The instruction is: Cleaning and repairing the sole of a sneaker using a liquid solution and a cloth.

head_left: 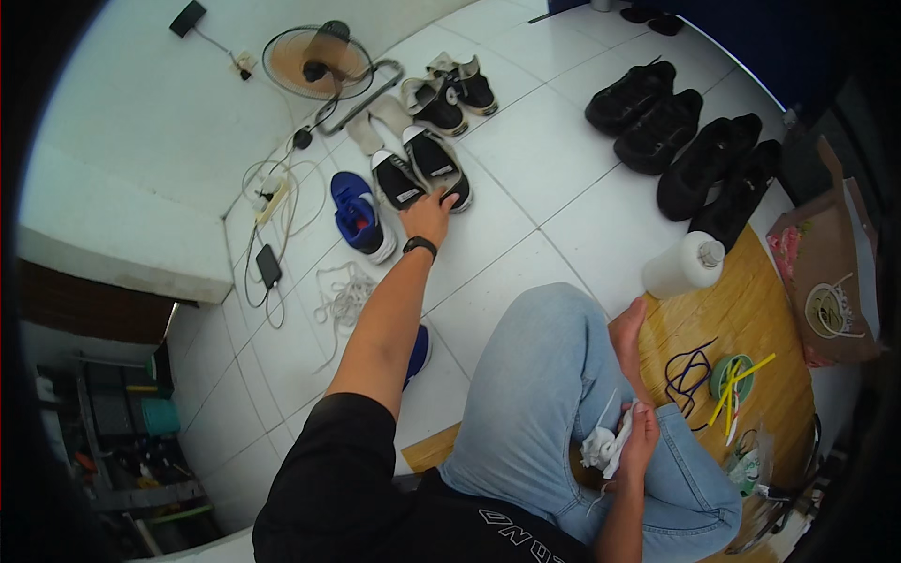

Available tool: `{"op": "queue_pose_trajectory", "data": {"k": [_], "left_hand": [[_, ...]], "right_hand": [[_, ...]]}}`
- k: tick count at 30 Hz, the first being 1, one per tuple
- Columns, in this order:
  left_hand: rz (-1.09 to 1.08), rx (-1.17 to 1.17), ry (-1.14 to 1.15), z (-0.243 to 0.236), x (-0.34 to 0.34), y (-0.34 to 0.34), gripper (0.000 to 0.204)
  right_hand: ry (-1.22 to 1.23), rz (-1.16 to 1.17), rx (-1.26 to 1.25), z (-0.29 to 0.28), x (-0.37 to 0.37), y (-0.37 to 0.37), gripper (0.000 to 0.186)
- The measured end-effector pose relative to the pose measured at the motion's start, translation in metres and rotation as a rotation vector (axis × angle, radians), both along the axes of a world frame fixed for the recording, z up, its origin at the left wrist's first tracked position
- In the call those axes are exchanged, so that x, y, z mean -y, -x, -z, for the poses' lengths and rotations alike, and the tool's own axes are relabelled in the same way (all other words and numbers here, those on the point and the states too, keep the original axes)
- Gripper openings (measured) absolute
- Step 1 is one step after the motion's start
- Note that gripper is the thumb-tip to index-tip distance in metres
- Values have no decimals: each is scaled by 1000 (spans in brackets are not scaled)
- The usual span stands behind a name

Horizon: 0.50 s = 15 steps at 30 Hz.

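Observation:
My left hand (430,208) reaches out to a pair of black-and-white sneakers (401,179), its fingers curled at the heel ends; whether it grips one is hard to tell. My right hand (634,441) holds a crumpled white cloth (600,446) by my jeans, with a white lace hanging from it. Left of the sneakers stands a blue shoe (357,211); another blue shoe (417,355) is partly behind my left forearm. Loose white laces (341,298) lie on the tiles.
A fan (317,66), cables with a power strip (270,202), sneakers (435,101) and black shoes (643,117) surround the tiles (507,169). A white bottle (680,265), green bowl (730,377) and blue lace (688,375) are on the wooden board (771,319), beside a paper bag (826,277).

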<state>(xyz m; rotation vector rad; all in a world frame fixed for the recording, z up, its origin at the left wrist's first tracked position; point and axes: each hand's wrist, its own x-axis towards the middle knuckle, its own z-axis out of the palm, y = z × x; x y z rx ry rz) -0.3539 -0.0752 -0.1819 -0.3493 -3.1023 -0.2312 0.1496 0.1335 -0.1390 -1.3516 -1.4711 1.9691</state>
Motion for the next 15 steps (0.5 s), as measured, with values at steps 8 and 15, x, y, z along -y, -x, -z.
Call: {"op": "queue_pose_trajectory", "data": {"k": [8, 15], "left_hand": [[409, -310, -249, -16, 37, -22, 107], [-57, -187, -146, -26, 179, -8, 91]], "right_hand": [[35, 41, -9, -7, -1, 3, 29], [38, 4, -4, -11, 0, 11, 29]]}}
